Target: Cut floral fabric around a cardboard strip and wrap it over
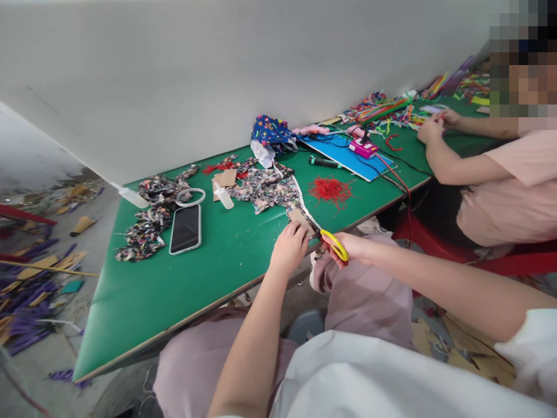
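Note:
At the table's front edge, my right hand (352, 246) is closed around the yellow handles of a pair of scissors (335, 244). The scissor blades point up and left, beside a small tan cardboard piece (297, 217). My left hand (289, 248) pinches that cardboard, close to the blades; its fingertips partly hide what lies under it. Just beyond is a heap of patterned fabric scraps (270, 187) with a white strip (298, 191) running toward the scissors. A pile of red thread-like pieces (331, 193) lies to the right of the scraps.
On the green table (209, 296) lie a phone (186, 229), dark fabric scraps (145, 231), a white ring (190, 197), small bottles (224, 197), a blue folder (343, 155) and a pink power adapter (364, 148). A co-worker's hands (435, 126) are at the right.

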The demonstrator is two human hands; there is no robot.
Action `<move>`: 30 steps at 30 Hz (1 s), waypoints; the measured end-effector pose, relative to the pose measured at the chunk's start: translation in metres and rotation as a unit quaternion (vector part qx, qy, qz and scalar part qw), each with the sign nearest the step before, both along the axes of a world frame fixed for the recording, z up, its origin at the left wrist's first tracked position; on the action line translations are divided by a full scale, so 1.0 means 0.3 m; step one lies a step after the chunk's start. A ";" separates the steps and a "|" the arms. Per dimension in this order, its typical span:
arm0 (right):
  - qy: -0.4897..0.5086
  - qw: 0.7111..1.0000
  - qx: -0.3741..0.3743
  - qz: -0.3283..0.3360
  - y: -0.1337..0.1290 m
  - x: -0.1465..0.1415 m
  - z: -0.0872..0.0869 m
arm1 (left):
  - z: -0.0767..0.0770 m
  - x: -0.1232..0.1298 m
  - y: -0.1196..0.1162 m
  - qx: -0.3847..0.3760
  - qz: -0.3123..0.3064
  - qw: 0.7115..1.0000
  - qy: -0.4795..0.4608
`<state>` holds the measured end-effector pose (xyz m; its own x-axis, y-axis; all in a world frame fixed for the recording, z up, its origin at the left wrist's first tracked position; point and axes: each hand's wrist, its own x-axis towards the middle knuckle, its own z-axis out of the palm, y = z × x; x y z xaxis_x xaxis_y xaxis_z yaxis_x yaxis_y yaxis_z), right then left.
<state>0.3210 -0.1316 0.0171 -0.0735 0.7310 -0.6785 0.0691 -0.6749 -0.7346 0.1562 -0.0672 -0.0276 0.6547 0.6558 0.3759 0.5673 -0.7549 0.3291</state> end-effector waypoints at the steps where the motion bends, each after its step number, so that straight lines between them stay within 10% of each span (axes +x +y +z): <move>1: -0.001 1.000 0.001 0.001 -0.001 0.000 -0.001 | 0.000 0.000 0.000 0.000 0.000 1.000 0.000; 30: -0.036 0.999 0.018 0.011 0.013 0.016 -0.010 | 0.001 0.000 0.000 0.003 0.003 1.000 -0.002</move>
